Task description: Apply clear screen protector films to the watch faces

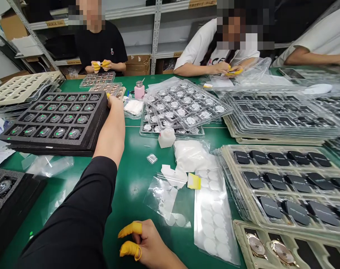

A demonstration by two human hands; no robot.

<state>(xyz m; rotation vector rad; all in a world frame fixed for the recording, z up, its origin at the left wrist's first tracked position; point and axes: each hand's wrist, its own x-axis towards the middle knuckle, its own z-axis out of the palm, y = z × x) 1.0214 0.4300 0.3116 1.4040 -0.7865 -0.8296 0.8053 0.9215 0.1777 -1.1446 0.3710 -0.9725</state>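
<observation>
My left arm in a black sleeve stretches far across the green table. My left hand [115,106] rests against the right edge of a stack of black foam trays [101,123] filled with round watch parts; its fingers are hidden behind the tray. My right hand [143,243] lies near the front edge with yellow finger cots on two fingers, loosely curled and holding nothing. Just right of it lie clear bags [166,196] and a sheet of round white pads [216,220].
Clear blister trays of watch faces [187,102] sit mid-table, with stacked trays of black parts [284,183] on the right. A small white bottle [166,136] and pink dispenser [139,89] stand nearby. Three other people work across the table. Another black tray [7,194] sits front left.
</observation>
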